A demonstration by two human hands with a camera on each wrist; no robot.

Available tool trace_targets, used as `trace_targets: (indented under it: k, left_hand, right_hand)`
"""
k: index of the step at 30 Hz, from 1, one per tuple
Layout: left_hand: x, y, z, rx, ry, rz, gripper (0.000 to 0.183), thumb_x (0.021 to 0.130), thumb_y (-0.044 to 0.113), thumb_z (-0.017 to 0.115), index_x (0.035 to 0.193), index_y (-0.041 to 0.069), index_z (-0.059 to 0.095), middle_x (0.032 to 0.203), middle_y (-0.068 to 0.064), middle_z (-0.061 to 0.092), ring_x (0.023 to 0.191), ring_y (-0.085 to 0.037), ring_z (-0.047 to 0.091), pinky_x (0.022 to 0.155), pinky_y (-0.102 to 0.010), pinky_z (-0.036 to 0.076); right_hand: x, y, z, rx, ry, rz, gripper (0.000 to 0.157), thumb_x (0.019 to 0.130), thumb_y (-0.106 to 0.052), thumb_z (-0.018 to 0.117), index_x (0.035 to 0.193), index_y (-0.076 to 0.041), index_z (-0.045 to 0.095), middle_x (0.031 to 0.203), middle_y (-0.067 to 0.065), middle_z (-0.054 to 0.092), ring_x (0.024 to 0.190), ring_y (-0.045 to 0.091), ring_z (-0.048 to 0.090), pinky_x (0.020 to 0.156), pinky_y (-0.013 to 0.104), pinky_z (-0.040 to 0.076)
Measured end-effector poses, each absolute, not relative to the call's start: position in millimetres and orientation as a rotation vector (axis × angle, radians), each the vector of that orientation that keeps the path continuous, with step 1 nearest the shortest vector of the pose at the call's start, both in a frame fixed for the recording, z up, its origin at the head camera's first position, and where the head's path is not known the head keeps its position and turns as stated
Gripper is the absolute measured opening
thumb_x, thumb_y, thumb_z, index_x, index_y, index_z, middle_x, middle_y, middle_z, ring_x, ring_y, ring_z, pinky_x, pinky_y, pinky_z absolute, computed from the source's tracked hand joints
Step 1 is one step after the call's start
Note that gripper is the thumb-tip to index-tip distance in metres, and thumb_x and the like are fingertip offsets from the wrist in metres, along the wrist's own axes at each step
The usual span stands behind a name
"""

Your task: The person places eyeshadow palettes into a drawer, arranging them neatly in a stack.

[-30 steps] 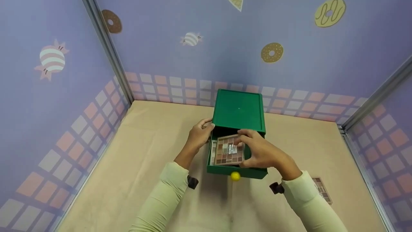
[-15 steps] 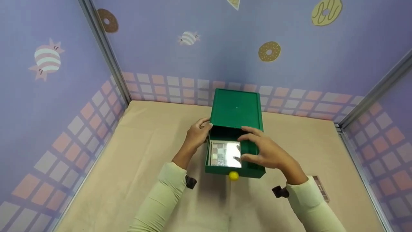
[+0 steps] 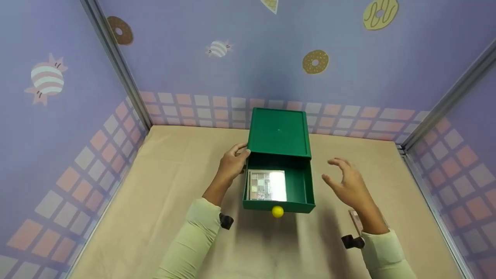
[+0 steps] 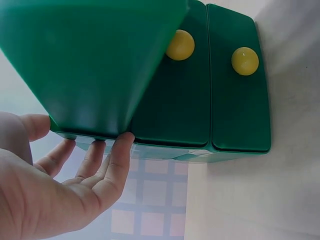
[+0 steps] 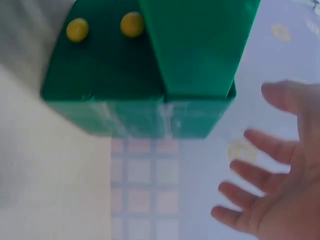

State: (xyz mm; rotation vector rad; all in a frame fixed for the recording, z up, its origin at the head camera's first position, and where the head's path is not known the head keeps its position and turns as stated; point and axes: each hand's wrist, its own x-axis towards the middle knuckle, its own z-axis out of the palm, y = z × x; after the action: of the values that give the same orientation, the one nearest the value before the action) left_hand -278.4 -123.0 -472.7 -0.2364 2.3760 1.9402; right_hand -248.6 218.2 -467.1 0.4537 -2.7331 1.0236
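Note:
A green drawer cabinet (image 3: 279, 131) stands against the back wall with its top drawer (image 3: 300, 186) pulled out. At the left inside the drawer lies an eyeshadow palette (image 3: 260, 186) with a shiny lid; another edge shows beneath it. My left hand (image 3: 231, 164) touches the cabinet's left side near the front, thumb at the front corner. In the left wrist view, its extended fingers (image 4: 117, 162) rest against the side panel. Right of the drawer, my right hand (image 3: 350, 184) hovers with spread fingers, holding nothing; the right wrist view shows it apart from the cabinet.
Another palette (image 3: 355, 221) lies on the table at the right, partly hidden by my right forearm. A yellow knob (image 3: 277, 211) sticks out from the drawer front. Two lower drawers with yellow knobs (image 4: 245, 61) are shut. Patterned walls (image 3: 193, 77) enclose the table.
My right hand has let go of the palette, now lying flat in the drawer, and moved right, out of the drawer. The left hand stays at the cabinet's side.

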Motion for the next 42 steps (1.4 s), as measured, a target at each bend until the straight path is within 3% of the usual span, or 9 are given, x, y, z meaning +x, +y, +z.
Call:
trace_targets:
  k: [10,16,21,28,35,42]
  left_hand:
    - [-277,-127,-474,-0.250,2.379,1.934,0.038,0.096,0.041,0.051,0.133,0.032,0.054,0.116,-0.004,0.064,0.091,-0.022,0.065,0.071,-0.032,0.052]
    - [-277,-125,-475,-0.235,2.358,1.945,0.037,0.096,0.041,0.050,0.132,0.033,0.054,0.115,-0.004,0.066,0.088,-0.021,0.066,0.076,-0.037,0.053]
    - [-277,-126,-475,-0.230,2.361,1.944,0.038,0.097,0.041,0.050,0.134,0.033,0.053,0.116,-0.004,0.064,0.088,-0.022,0.065,0.073,-0.033,0.052]
    - [-278,-125,-475,-0.218,2.343,1.961,0.036,0.097,0.041,0.050,0.133,0.034,0.053,0.114,-0.003,0.064,0.087,-0.021,0.066,0.073,-0.032,0.052]
    - [-279,-124,-476,-0.227,2.351,1.949,0.037,0.097,0.040,0.051,0.133,0.034,0.053,0.114,-0.004,0.064,0.086,-0.021,0.067,0.069,-0.030,0.051]
    - [-280,-123,-475,-0.223,2.352,1.946,0.037,0.097,0.040,0.050,0.134,0.033,0.052,0.117,-0.003,0.063,0.090,-0.022,0.065,0.072,-0.031,0.052]
  right_hand:
    - [-235,258,-495,0.104,-2.805,0.906,0.062,0.089,-0.035,0.066,0.133,0.005,0.047,0.139,0.031,0.040,0.128,0.052,0.032,0.104,0.065,0.022]
    - [-219,285,-518,-0.101,-3.076,0.820,0.087,0.086,-0.054,0.062,0.145,0.002,0.032,0.146,0.036,0.026,0.129,0.060,0.023,0.097,0.073,0.023]
    - [-209,302,-541,-0.206,-3.186,0.803,0.098,0.084,-0.066,0.057,0.148,0.002,0.026,0.147,0.038,0.020,0.129,0.063,0.020,0.094,0.075,0.025]
    - [-195,315,-566,-0.304,-3.235,0.736,0.096,0.085,-0.063,0.057,0.147,0.003,0.024,0.144,0.044,0.018,0.124,0.068,0.023,0.091,0.076,0.028]
    - [-186,322,-582,-0.372,-3.289,0.660,0.108,0.078,-0.070,0.059,0.147,0.004,0.021,0.141,0.047,0.020,0.121,0.071,0.024,0.089,0.076,0.030]
    - [-179,326,-593,-0.398,-3.309,0.666,0.109,0.077,-0.068,0.062,0.144,0.007,0.021,0.138,0.049,0.020,0.118,0.073,0.024,0.089,0.077,0.028]
